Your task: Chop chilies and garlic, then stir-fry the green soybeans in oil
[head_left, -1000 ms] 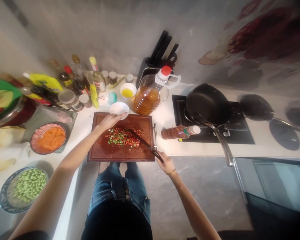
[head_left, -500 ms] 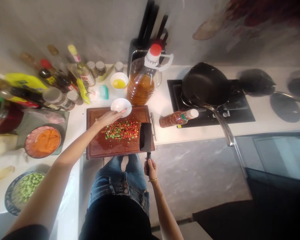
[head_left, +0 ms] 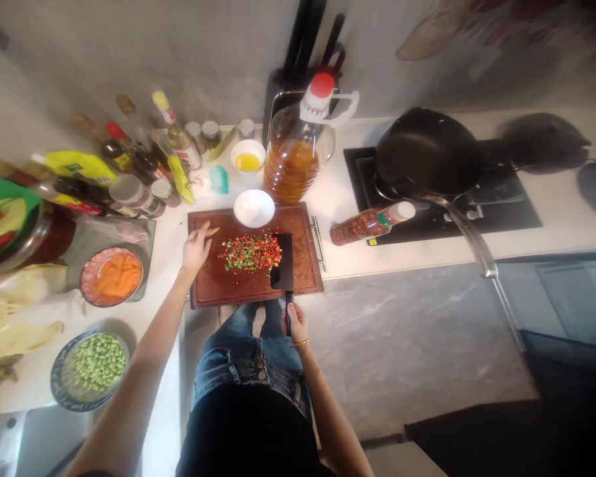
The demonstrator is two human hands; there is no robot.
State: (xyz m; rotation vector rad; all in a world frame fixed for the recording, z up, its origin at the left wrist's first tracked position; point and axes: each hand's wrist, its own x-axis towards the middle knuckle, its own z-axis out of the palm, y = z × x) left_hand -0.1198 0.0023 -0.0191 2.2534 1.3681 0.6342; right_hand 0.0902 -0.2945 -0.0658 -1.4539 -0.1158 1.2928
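A wooden cutting board (head_left: 213,285) lies at the counter's front edge with a heap of chopped red and green peppers (head_left: 249,252) in its middle. My right hand (head_left: 295,322) is closed round the handle of a black cleaver (head_left: 283,262), whose flat blade lies against the right side of the heap. My left hand (head_left: 197,245) rests on the board to the left of the heap, fingers apart and holding nothing. A small empty white bowl (head_left: 253,207) stands on the board's far edge.
Behind the board stand a big oil jug (head_left: 294,159), a small bowl of yellow liquid (head_left: 248,156) and several sauce bottles (head_left: 139,159). A chilli flake bottle (head_left: 370,224) lies beside the stove with a black pan (head_left: 427,152). A plate of orange slices (head_left: 111,275) and a dish of green beans (head_left: 92,364) sit left.
My left hand has let go of the white bowl and come down onto the board. The cleaver turned flat and slid up against the pepper heap.
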